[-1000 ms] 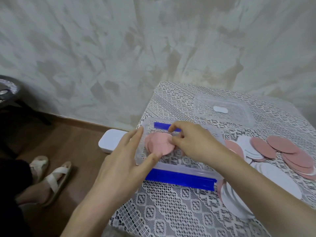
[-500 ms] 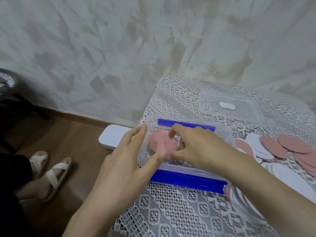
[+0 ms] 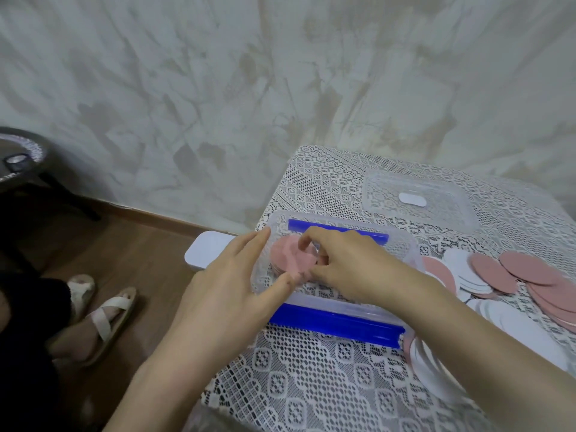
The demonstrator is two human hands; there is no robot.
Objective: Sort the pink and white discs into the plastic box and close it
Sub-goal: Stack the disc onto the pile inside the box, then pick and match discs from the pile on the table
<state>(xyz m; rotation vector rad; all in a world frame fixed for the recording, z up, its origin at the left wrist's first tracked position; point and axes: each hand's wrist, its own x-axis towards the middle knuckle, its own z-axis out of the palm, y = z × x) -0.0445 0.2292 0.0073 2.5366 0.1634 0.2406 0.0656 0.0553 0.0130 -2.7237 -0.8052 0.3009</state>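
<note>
A clear plastic box (image 3: 408, 254) with blue clasps (image 3: 336, 322) sits open on the lace-covered table. Pink discs (image 3: 286, 257) lie stacked in its left end. My right hand (image 3: 346, 266) reaches into the box, with its curled fingers on the pink discs. My left hand (image 3: 230, 294) holds the box's left end, with the forefinger along the outer wall and the thumb over the near rim. Loose pink discs (image 3: 530, 275) and white discs (image 3: 461, 272) lie in a heap to the right of the box. The clear lid (image 3: 436, 213) lies behind the box.
A white flat case (image 3: 208, 249) juts out past the table's left edge. On the wooden floor at the left stand a person's sandalled feet (image 3: 99, 310). A dark round side table (image 3: 21, 163) stands by the wall at the far left.
My right hand's fingers have pressed lower onto the pink discs in the box. My left hand has stayed on the box's left end. The camera has shifted slightly.
</note>
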